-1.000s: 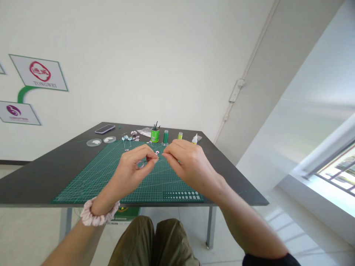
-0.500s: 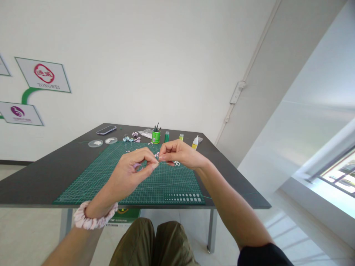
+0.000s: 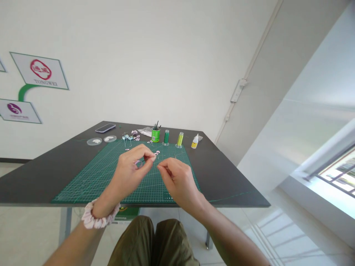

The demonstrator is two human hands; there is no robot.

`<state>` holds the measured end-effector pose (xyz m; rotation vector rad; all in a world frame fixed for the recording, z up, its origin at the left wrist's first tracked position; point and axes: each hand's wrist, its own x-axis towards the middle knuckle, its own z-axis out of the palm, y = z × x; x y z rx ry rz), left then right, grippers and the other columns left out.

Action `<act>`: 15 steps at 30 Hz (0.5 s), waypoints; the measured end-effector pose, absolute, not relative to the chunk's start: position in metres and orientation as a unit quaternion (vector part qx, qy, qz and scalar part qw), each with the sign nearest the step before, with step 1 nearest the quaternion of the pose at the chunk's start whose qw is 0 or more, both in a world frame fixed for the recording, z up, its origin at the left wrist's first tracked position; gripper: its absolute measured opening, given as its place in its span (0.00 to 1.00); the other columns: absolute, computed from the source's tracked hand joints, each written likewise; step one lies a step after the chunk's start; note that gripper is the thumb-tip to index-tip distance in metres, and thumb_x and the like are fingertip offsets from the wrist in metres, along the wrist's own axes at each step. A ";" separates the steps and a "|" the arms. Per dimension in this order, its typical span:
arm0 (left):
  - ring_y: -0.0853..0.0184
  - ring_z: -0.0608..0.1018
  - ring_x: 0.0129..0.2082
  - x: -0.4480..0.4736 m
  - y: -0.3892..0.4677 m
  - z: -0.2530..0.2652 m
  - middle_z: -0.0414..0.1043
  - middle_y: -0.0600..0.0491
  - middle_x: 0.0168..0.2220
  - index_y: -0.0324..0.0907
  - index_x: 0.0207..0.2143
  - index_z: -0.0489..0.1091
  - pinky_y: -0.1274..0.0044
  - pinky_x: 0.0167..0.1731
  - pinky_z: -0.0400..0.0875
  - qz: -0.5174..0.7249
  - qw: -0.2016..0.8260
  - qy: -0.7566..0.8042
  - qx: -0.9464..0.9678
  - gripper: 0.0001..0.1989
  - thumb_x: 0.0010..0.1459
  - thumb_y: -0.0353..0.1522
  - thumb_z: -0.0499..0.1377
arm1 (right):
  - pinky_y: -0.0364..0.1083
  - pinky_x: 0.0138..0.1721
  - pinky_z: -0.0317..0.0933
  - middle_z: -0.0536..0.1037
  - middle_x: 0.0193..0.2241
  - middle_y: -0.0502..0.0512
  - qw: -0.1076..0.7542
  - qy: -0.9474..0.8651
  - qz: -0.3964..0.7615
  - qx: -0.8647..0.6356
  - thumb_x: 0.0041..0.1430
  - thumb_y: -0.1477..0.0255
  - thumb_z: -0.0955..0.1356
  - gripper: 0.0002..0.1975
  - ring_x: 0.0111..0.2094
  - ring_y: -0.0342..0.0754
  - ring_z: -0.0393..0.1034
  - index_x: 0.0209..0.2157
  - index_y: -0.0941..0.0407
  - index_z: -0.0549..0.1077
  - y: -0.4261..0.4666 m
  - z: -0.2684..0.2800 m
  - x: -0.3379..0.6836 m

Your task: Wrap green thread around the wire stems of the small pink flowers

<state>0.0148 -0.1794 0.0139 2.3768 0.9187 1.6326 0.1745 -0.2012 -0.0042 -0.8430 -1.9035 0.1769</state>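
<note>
Above the green cutting mat [image 3: 94,181], my left hand [image 3: 133,166] is closed in a pinch, thumb against fingertips. Something small and pale purple shows inside its curl, too hidden to name. My right hand [image 3: 180,181] is also pinched, just right of and slightly lower than the left fingertips; a small gap parts the two hands. Whatever it pinches is too fine to make out. Just beyond the fingertips, small purple-and-white flower pieces [image 3: 157,152] lie on the mat. Farther back rest light blue flowers [image 3: 127,137] on wire stems and purple flowers [image 3: 134,132].
Along the back stand a green can [image 3: 155,135] of tools, a dark green thread spool [image 3: 166,137], a yellow-green spool [image 3: 180,139] and a glue bottle [image 3: 195,142]. At left are two shallow dishes [image 3: 94,142] with white contents and a phone [image 3: 105,128].
My right hand has moved down and turned, drawing slightly apart from the left fingertips. It now covers where the white scissors handles showed. My left hand has barely moved.
</note>
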 end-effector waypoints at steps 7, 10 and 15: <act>0.71 0.72 0.26 0.015 -0.181 0.014 0.70 0.56 0.25 0.40 0.27 0.68 0.79 0.28 0.65 0.530 0.036 0.291 0.796 0.08 0.59 0.25 0.54 | 0.44 0.29 0.55 0.71 0.23 0.54 0.367 -0.845 -0.171 -0.349 0.65 0.81 0.58 0.16 0.26 0.45 0.62 0.26 0.58 0.70 -0.210 0.021 0.185; 0.71 0.72 0.26 0.015 -0.182 0.016 0.69 0.56 0.25 0.40 0.27 0.67 0.79 0.28 0.65 0.518 0.036 0.287 0.805 0.08 0.59 0.25 0.54 | 0.46 0.26 0.52 0.69 0.23 0.54 0.332 -0.859 -0.195 -0.336 0.64 0.82 0.58 0.16 0.25 0.46 0.58 0.25 0.59 0.70 -0.210 0.035 0.188; 0.71 0.71 0.25 0.015 -0.185 0.018 0.69 0.56 0.24 0.41 0.26 0.68 0.79 0.26 0.64 0.495 0.059 0.269 0.824 0.09 0.59 0.25 0.54 | 0.46 0.27 0.49 0.68 0.23 0.52 0.259 -0.899 -0.167 -0.312 0.63 0.82 0.59 0.14 0.26 0.45 0.55 0.25 0.58 0.69 -0.206 0.061 0.191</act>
